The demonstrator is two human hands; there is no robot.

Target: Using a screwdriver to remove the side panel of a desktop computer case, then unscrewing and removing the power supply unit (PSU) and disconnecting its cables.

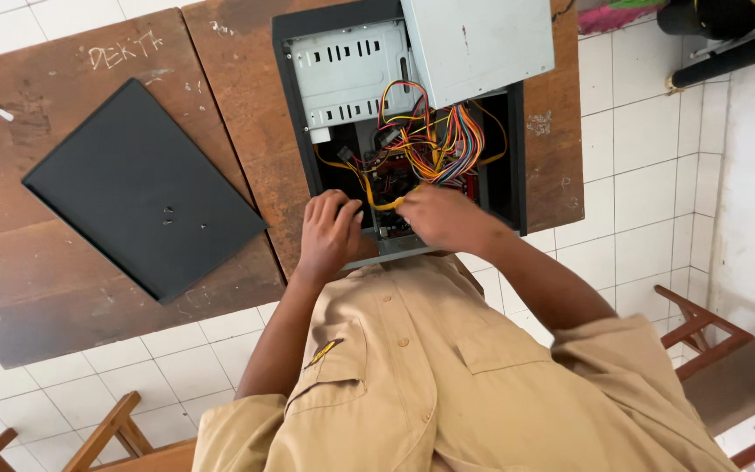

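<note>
With the open computer case (412,131) lying at the near edge of the surface (246,157), the left hand (329,232) braces curled on the chassis rim while the right hand (439,217) fingers pinch the yellow cable (377,203); guide it gently, clear of the wire bundle (434,144).

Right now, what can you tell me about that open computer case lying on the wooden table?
The open black metal computer case lies on its side on the brown wooden table, its side panel off. Inside sit a grey perforated drive cage, a grey power supply box and a tangle of yellow, red, orange and black wires over a red circuit board. The left hand and right hand reach in at its near edge, the right at a yellow wire.
</note>
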